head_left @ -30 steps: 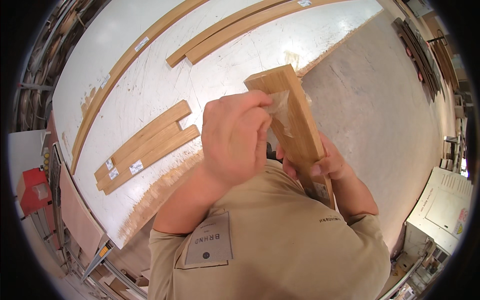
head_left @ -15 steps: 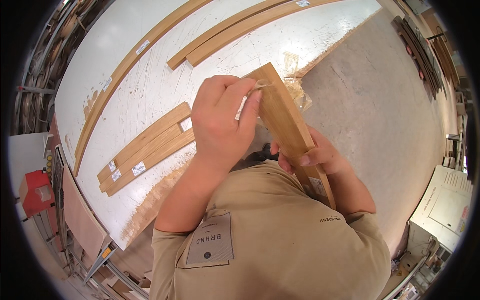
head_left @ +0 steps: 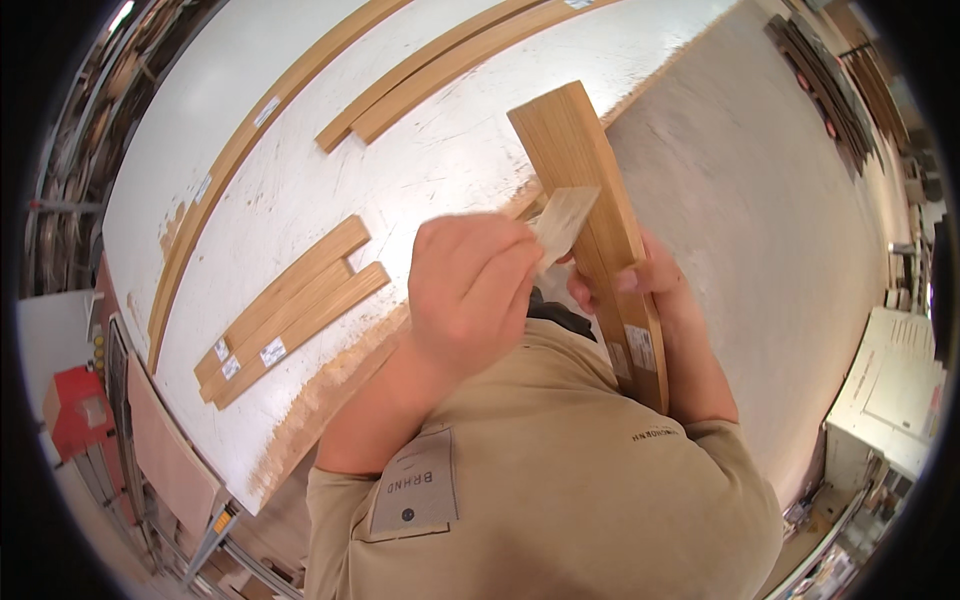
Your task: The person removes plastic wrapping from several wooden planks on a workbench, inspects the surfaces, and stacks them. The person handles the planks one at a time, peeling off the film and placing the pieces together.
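My right hand (head_left: 655, 278) is wrapped round a pair of light wooden boards (head_left: 585, 165), thumb across their face. The boards lean up from my body, with white labels (head_left: 638, 347) near their lower end. A strip of clear, yellowish tape (head_left: 568, 222) is pinched in my left hand (head_left: 475, 285). Its free end overlaps the boards' face; whether it still sticks to them I cannot tell. Motion slightly blurs the left hand.
Several short labelled boards (head_left: 290, 305) lie on the scratched white table (head_left: 400, 190). Longer boards (head_left: 440, 70) lie farther back, beside a long curved-looking strip (head_left: 270, 110). The table's worn edge (head_left: 330, 400) runs close to my left arm. Dark boards (head_left: 820, 90) stand at the far right.
My left hand has drawn down toward my body with the tape strip, which now shows stretched out. The crumpled tape beside the boards is no longer visible. The boards' upper end has shifted farther away.
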Action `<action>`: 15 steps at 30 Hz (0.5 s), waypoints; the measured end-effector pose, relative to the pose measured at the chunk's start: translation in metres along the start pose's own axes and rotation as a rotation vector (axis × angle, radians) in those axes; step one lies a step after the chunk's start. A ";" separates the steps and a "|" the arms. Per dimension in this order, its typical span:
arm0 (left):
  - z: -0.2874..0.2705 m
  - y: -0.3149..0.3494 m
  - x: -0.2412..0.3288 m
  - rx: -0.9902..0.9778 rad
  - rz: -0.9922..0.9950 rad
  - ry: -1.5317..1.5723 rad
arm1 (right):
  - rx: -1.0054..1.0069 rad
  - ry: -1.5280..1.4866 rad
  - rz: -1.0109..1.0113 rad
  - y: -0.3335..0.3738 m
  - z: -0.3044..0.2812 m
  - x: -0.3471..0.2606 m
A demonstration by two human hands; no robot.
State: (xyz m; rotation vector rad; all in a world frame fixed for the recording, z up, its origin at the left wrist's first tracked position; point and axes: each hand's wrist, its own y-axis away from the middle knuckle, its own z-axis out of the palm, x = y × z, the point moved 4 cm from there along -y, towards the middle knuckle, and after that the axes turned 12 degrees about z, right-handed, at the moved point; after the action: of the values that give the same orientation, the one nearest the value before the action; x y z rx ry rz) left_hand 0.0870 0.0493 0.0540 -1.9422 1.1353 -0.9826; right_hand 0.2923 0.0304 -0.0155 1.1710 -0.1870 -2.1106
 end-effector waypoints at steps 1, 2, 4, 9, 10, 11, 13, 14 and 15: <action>0.004 0.004 0.006 0.010 -0.012 0.034 | 0.021 -0.017 -0.030 0.003 -0.003 -0.005; 0.005 0.008 0.009 0.018 -0.033 0.066 | 0.061 -0.027 -0.047 0.007 -0.002 -0.009; 0.004 0.009 0.011 0.051 -0.052 0.085 | 0.141 -0.048 -0.078 0.013 0.003 -0.016; -0.001 0.009 0.025 -0.003 -0.082 0.167 | 0.126 -0.074 -0.191 0.016 -0.030 -0.020; -0.003 0.010 0.027 0.000 -0.087 0.177 | 0.144 -0.081 -0.228 0.018 -0.032 -0.023; -0.005 0.012 0.030 0.003 -0.091 0.187 | 0.191 -0.073 -0.259 0.020 -0.037 -0.026; -0.009 0.014 0.033 0.001 -0.092 0.210 | 0.280 -0.054 -0.321 0.025 -0.047 -0.033; -0.012 0.014 0.035 -0.003 -0.089 0.224 | 0.277 -0.084 -0.323 0.028 -0.054 -0.034; -0.013 0.015 0.036 -0.007 -0.085 0.236 | 0.274 -0.114 -0.325 0.032 -0.063 -0.033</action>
State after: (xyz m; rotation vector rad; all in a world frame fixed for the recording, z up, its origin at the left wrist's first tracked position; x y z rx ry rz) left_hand 0.0821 0.0083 0.0582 -1.9311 1.1933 -1.2827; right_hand 0.3694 0.0404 -0.0152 1.3097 -0.3693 -2.5004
